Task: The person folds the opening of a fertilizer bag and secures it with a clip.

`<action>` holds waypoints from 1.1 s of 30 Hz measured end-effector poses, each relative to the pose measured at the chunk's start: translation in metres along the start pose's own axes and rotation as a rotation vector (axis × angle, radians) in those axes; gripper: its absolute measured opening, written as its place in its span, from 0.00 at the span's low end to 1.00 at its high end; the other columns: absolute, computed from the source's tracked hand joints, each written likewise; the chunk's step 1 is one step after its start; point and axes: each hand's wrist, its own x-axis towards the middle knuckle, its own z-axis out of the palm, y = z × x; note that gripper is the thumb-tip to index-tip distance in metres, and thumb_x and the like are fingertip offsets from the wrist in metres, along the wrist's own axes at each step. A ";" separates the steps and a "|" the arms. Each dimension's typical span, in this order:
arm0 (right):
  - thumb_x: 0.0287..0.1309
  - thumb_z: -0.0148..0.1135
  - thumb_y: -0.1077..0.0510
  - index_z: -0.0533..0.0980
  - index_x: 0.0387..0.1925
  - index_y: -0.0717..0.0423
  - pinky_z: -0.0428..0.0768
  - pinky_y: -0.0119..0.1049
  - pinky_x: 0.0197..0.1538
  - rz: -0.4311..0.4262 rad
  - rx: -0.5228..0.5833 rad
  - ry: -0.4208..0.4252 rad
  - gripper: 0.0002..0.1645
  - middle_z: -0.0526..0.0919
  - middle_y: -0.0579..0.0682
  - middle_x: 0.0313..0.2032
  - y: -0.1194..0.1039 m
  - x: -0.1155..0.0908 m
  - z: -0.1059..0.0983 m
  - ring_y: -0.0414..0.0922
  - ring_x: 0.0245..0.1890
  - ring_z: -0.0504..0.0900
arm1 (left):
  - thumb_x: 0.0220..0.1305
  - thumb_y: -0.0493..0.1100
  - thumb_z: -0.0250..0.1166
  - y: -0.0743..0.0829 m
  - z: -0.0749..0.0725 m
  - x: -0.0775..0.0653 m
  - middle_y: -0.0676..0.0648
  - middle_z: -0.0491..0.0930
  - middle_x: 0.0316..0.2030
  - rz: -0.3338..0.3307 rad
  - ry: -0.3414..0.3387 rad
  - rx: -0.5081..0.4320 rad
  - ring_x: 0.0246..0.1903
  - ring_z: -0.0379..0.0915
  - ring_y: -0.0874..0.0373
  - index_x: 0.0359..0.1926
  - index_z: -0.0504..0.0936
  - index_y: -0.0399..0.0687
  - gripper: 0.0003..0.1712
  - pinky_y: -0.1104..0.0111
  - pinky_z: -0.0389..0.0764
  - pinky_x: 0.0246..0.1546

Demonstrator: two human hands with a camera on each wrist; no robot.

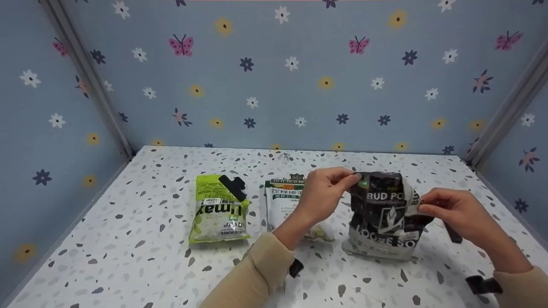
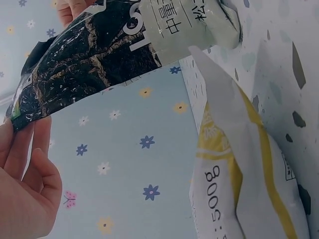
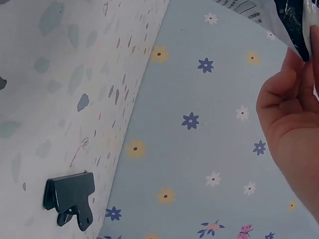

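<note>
A black and grey bag of loose soil (image 1: 381, 231) stands on the table at the right, its top partly folded over. My left hand (image 1: 323, 192) pinches the bag's upper left corner between thumb and fingers. On the opposite side, my right hand (image 1: 458, 214) pinches the bag's upper right edge. In the left wrist view, the left fingertips (image 2: 25, 144) hold the bag's dark end. A black clip (image 3: 70, 194) lies loose on the table near the right hand, partly hidden by that hand in the head view.
Left of the soil bag is a white bag (image 1: 278, 205), partly covered by my left arm. Farther left lies a green bag (image 1: 218, 218) with a black clip (image 1: 233, 188) on its upper right corner. Flowered panels (image 1: 274, 85) enclose the speckled table (image 1: 141, 256) at back and sides.
</note>
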 end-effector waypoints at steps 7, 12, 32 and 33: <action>0.64 0.66 0.63 0.81 0.43 0.66 0.81 0.32 0.36 0.078 -0.009 -0.026 0.10 0.85 0.45 0.35 0.003 -0.004 -0.010 0.40 0.33 0.83 | 0.68 0.52 0.66 0.001 0.001 0.002 0.63 0.85 0.31 -0.021 -0.010 0.014 0.31 0.79 0.66 0.39 0.90 0.56 0.09 0.70 0.77 0.33; 0.65 0.65 0.62 0.80 0.47 0.68 0.82 0.32 0.38 0.092 -0.004 -0.099 0.13 0.83 0.45 0.39 0.010 -0.005 -0.021 0.41 0.36 0.83 | 0.68 0.53 0.65 0.001 0.000 0.001 0.63 0.85 0.33 -0.030 -0.014 0.028 0.34 0.80 0.68 0.41 0.90 0.57 0.10 0.69 0.79 0.36; 0.66 0.63 0.43 0.73 0.54 0.75 0.81 0.49 0.34 0.443 -0.504 -0.162 0.37 0.76 0.74 0.49 0.090 -0.004 -0.049 0.66 0.43 0.79 | 0.69 0.52 0.65 0.001 -0.001 0.000 0.63 0.85 0.32 -0.045 -0.028 0.023 0.33 0.80 0.66 0.40 0.89 0.57 0.09 0.69 0.77 0.34; 0.66 0.63 0.43 0.72 0.55 0.76 0.81 0.49 0.34 0.470 -0.509 -0.172 0.37 0.75 0.75 0.50 0.093 -0.003 -0.050 0.65 0.42 0.80 | 0.69 0.52 0.65 0.001 -0.002 0.000 0.63 0.85 0.31 -0.046 -0.027 0.021 0.33 0.80 0.66 0.40 0.89 0.57 0.09 0.69 0.77 0.34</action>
